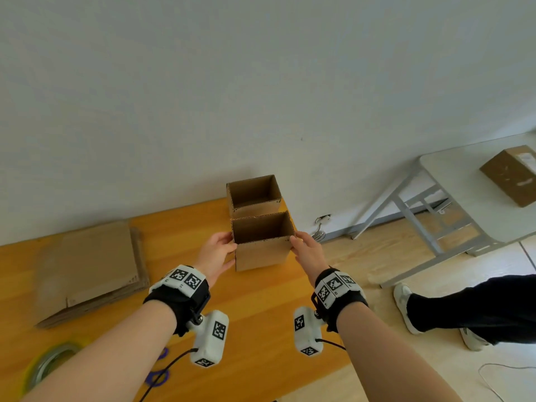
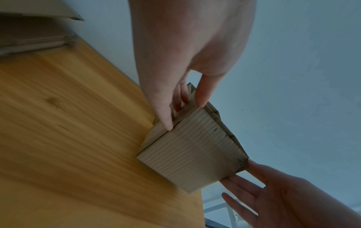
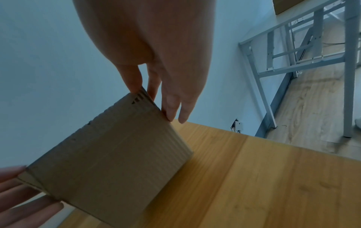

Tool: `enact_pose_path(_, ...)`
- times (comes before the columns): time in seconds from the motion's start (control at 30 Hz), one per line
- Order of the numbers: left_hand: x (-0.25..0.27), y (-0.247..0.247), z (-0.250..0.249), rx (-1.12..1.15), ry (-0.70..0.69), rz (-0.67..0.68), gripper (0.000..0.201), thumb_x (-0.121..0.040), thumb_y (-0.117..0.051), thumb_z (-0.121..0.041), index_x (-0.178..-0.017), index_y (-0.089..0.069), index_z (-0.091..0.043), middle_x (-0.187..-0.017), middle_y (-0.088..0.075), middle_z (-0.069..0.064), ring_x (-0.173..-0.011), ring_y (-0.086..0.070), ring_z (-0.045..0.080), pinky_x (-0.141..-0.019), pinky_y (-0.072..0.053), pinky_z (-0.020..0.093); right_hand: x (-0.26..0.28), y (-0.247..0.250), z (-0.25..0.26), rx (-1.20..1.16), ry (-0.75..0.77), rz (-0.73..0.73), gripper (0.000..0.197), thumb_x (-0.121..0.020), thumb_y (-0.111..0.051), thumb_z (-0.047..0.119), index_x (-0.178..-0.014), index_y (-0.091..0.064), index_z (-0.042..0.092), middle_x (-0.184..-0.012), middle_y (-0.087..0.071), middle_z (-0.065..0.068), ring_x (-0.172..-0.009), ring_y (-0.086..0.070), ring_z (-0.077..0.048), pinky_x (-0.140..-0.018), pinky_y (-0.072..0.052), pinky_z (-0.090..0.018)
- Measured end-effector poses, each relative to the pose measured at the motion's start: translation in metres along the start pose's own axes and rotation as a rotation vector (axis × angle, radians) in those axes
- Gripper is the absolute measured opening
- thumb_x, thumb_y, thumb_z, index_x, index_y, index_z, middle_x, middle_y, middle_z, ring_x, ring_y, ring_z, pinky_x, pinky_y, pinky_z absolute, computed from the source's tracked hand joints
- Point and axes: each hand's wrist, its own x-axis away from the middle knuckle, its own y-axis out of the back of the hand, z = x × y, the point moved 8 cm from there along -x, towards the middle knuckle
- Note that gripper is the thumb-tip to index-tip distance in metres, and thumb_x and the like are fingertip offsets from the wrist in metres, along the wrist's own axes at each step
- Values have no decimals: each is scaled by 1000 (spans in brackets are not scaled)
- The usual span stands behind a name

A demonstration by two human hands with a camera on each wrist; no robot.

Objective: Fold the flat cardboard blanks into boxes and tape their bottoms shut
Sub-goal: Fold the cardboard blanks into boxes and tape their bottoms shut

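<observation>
1. Centre of the head view: the near cardboard box [image 1: 262, 250] stands upright and open-topped on the wooden table [image 1: 261, 314], with the left hand [image 1: 216, 256] on its left wall and the right hand [image 1: 307, 255] on its right wall.
2. Left wrist view: the left hand's fingers [image 2: 164, 108] lie straight against the side wall, thumb at the top rim. Flat contact, nothing curled round the box.
3. Right wrist view: the right hand's fingers [image 3: 171, 106] lie extended along the box's far edge, thumb at the top corner. Flat contact again.
4. Just above it in the head view, a second open box [image 1: 253, 195] stands touching the first, against the wall.
5. Left of the head view: a stack of flat cardboard blanks [image 1: 90, 268] lies on the table.
6. Lower left corner: a tape roll [image 1: 49, 364], blurred, with purple scissor handles [image 1: 158, 375] beside it.
7. Far right: a grey table [image 1: 464, 181] bearing a closed carton [image 1: 510, 175].
</observation>
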Motion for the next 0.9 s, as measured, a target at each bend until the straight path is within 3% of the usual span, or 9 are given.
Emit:
enact_pose_path(0.1,-7,-9,-2,-18,-16,1,44,-93,-48,-1,-136,-42,-12,-136,-49,4,-119,-52,19,-104,-41,41,-16,5,-2,14,5,7,36,-97,-47,25,-133,-50,19,-126,-58,-5,-121,-51,-20,-109,-36,-44)
enact_pose_path(0.33,-21,-11,-5,-92,-43,-37,55,-90,-50,6,-140,-37,-13,-146,-41,4,-125,-48,21,-105,-42,41,-29,4,12,13,21,62,43,-99,-44,15,-142,-40,14,-140,-48,-7,-131,-42,-21,-113,-31,-42)
enact_pose_path(0.5,-26,-11,-9,-275,-80,-25,58,-89,-54,2,-141,-35,-15,-147,-39,3,-130,-43,20,-104,-42,40,-31,5,19,110,56,65,43,-98,-42,5,-140,-42,13,-135,-52,-8,-128,-45,-22,-109,-34,-35)
enact_pose_path(0.63,-26,-9,-16,-678,-153,4,56,-92,-56,-13,-142,-33,-14,-148,-37,7,-135,-37,22,-108,-37,39,-18,8,33,324,130,36,50,-97,-46,11,-145,-33,15,-140,-46,-5,-130,-43,-24,-100,-35,-30)
enact_pose_path(0.7,-22,-2,-19,-908,-176,4,51,-94,-52,-18,-143,-35,-14,-147,-38,6,-132,-41,22,-105,-38,34,-9,8,46,465,202,-8,47,-97,-46,11,-142,-35,15,-140,-45,-5,-124,-47,-23,-93,-37,-27)
enact_pose_path(0.8,-13,17,-27,-1218,-224,-19,46,-97,-46,-21,-142,-37,-16,-143,-44,6,-122,-51,22,-95,-45,29,2,-4,65,650,298,-43,47,-97,-46,15,-143,-35,15,-151,-33,-3,-132,-41,-21,-106,-35,-32)
enact_pose_path(0.9,-1,39,-36,-1440,-287,-55,38,-98,-43,-20,-135,-46,-16,-134,-52,6,-116,-54,23,-93,-47,33,16,-23,77,762,369,-60,44,-97,-45,18,-141,-39,15,-146,-39,-3,-126,-47,-21,-107,-39,-36)
